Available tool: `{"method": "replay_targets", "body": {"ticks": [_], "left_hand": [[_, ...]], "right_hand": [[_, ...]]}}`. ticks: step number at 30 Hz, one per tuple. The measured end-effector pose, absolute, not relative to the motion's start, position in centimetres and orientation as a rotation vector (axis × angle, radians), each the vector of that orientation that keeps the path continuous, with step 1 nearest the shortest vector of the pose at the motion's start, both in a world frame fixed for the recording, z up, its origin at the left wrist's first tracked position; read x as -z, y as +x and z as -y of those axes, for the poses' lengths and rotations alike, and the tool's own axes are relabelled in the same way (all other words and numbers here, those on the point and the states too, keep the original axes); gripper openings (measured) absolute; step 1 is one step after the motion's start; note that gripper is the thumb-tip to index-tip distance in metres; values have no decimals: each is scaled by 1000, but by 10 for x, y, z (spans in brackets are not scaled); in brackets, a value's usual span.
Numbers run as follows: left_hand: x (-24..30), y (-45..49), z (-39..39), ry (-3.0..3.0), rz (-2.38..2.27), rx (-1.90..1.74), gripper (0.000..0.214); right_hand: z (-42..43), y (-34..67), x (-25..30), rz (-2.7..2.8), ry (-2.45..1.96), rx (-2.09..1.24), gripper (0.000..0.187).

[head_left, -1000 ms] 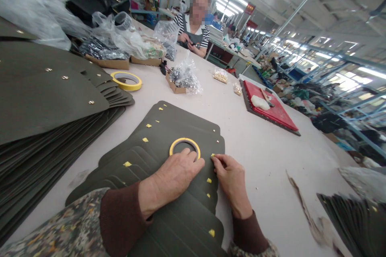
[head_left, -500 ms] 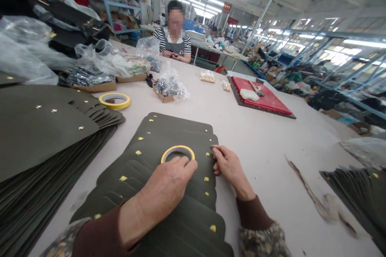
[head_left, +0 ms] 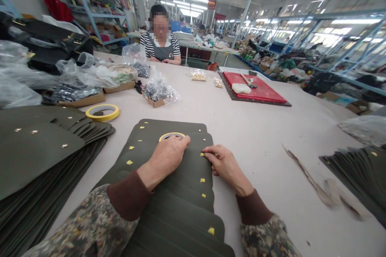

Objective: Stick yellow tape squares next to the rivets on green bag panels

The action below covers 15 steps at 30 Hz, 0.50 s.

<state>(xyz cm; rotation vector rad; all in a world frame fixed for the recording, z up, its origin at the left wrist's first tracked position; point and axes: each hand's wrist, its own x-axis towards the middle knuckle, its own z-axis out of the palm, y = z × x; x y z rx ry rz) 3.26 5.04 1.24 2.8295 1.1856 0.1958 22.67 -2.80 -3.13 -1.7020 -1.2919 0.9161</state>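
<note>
Taping: left hand (head_left: 169,154) grips tape roll (head_left: 170,134); right hand (head_left: 224,164), unclenched, presses yellow tab (head_left: 202,154) onto panel (head_left: 181,209). Next tab likely needs fresh tape.

Two tape rolls (head_left: 102,112), two hands (head_left: 169,154) (bare), one red mat (head_left: 256,90)

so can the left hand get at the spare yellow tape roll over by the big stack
Probably yes: only flat panels and bare table lie between the left hand and the spare tape roll.
</note>
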Motion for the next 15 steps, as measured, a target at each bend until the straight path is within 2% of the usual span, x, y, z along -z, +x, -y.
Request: {"method": "replay_targets", "body": {"ticks": [5, 12, 15], "left_hand": [[6, 31, -51, 2810, -1165, -296, 17], [17, 35, -62, 2818, -1115, -394, 18], [16, 35, -65, 2789, -1080, -416, 15]], "right_hand": [[25, 227, 36, 1665, -1670, -558, 20], [19, 225, 41, 1632, -1770, -520, 18], [17, 228, 34, 1518, -1837, -561, 27]]}}
